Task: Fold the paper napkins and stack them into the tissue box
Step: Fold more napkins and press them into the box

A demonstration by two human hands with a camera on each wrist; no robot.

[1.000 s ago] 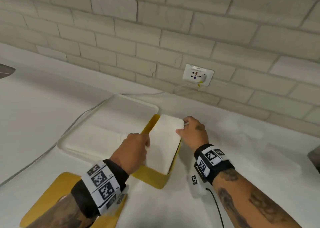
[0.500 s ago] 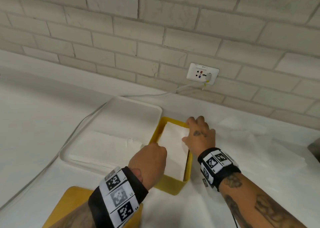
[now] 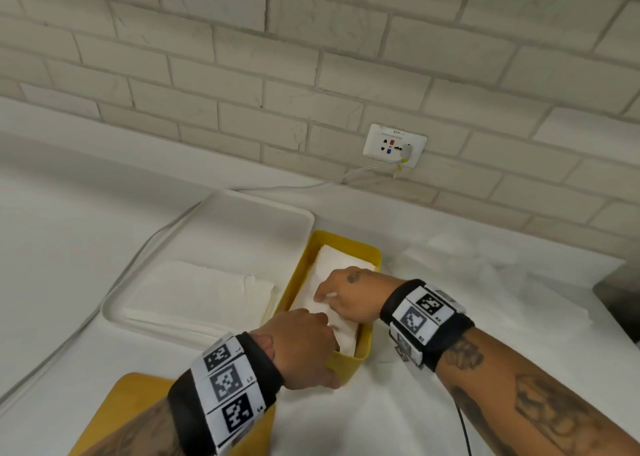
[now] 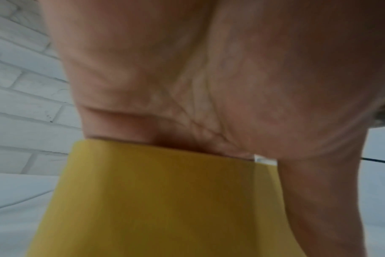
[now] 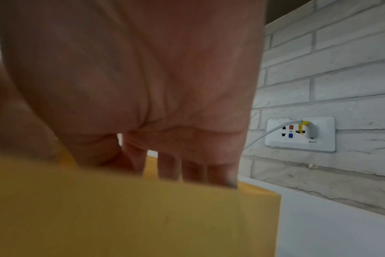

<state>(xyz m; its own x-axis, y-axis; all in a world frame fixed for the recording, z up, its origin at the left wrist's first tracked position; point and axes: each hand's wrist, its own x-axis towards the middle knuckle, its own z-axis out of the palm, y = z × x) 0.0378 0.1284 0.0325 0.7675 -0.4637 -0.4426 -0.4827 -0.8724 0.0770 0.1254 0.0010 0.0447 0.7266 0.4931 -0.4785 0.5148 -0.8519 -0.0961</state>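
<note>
The yellow tissue box (image 3: 346, 242) stands open on the white counter beside a tray. Folded white napkins (image 3: 334, 258) lie inside it. My left hand (image 3: 325, 334) is at the box's near end, fingers reaching down inside onto the napkins and thumb outside the near wall (image 4: 154, 200). My right hand (image 3: 332, 303) comes over the right wall (image 5: 121, 217), its straight fingers (image 5: 218, 173) pressing down on the napkins. The fingertips of both hands are hidden inside the box.
A white tray (image 3: 242, 213) left of the box holds a flat stack of napkins (image 3: 197, 292). The yellow lid (image 3: 135, 403) lies at the bottom left. Loose white sheets (image 3: 467, 261) spread to the right. A wall socket (image 3: 394, 145) with a white cable sits behind.
The napkin stack, held above the tilted box a second ago, now lies inside the box. Both hands have dropped in after it and press on it.
</note>
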